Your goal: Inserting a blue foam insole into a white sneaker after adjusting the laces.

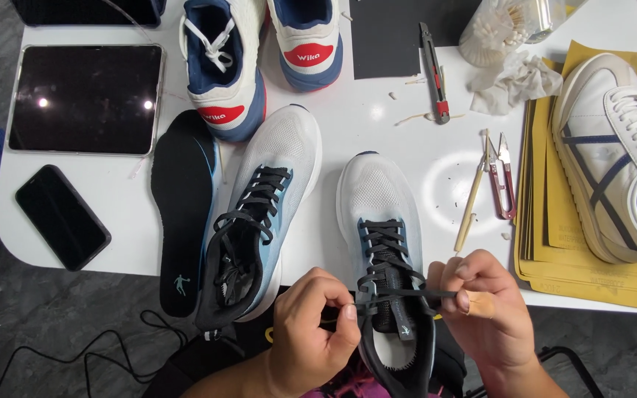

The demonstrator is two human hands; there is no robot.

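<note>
Black lace [407, 293] pulled taut across white mesh shoe [381, 221], lower centre of frame. Left hand [311, 332] pinches one end, fingers closed tight; right hand [484, 313] grips the other, fingers curled shut. Matching shoe [259, 214] just left; black insole [182, 206] beside it.

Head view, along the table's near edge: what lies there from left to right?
Phone → black insole → left shoe → shoe being laced → wooden stick → snips → sandpaper stack
</note>
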